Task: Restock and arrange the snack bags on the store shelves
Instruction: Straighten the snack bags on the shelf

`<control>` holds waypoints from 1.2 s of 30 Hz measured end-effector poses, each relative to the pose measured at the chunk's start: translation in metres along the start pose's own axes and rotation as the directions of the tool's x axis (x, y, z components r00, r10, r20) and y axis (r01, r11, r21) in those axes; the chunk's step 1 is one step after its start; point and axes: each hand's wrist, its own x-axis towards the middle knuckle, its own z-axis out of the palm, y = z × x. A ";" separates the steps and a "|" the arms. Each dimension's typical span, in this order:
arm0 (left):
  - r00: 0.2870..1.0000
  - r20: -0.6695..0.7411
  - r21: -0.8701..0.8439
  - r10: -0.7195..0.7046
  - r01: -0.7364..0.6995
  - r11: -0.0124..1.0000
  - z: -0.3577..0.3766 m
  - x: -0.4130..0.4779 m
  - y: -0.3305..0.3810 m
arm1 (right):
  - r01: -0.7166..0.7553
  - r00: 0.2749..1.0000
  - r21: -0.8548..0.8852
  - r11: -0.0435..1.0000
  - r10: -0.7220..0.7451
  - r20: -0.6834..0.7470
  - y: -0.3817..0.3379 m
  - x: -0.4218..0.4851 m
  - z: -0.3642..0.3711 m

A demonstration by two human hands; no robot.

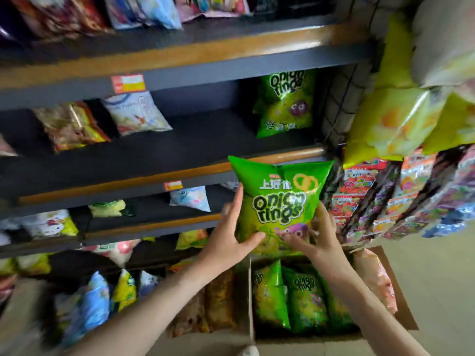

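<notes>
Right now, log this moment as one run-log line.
left hand, right hand: gripping green plastic onion-rings bag | bag: above brown cardboard box | dark shelf: matching bag upright

Above the grip on the green foil onion-rings bag [276, 201], a twin bag [285, 104] stands on the dark shelf [195, 147]; below, a brown cardboard box [334, 341] holds more bags [303, 301].

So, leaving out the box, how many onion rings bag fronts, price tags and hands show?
Onion rings bags: 2, held bag and shelf bag
Price tags: 2, upper tag and lower tag
Hands: 2, left hand and right hand, both gripping the held bag
Total: 6
</notes>
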 end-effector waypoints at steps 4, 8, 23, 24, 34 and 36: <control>0.980 -0.136 0.130 0.149 -0.131 0.983 -0.035 0.019 0.004 | 0.216 0.976 0.036 0.976 -0.217 0.021 -0.020 0.035 0.026; 0.938 -0.244 0.176 0.246 -0.207 0.962 -0.062 0.049 -0.008 | 0.361 0.932 0.037 0.932 -0.361 0.012 -0.041 0.079 0.050; 0.984 -0.061 0.379 0.167 -0.131 0.916 -0.135 0.197 -0.098 | 0.523 0.850 -0.324 0.788 -0.511 0.130 -0.026 0.263 0.127; 0.985 -0.061 0.382 0.159 -0.124 0.916 -0.136 0.210 -0.099 | 0.519 0.847 -0.415 0.747 -0.515 0.131 -0.025 0.275 0.132; 0.972 -0.118 0.546 0.205 -0.109 0.831 -0.123 0.313 -0.135 | 0.337 0.925 -0.824 0.456 -0.324 0.198 -0.039 0.363 0.153; 0.977 -0.166 0.541 0.132 -0.021 0.840 -0.122 0.317 -0.138 | 0.324 0.926 -0.833 0.447 -0.328 0.184 -0.034 0.366 0.153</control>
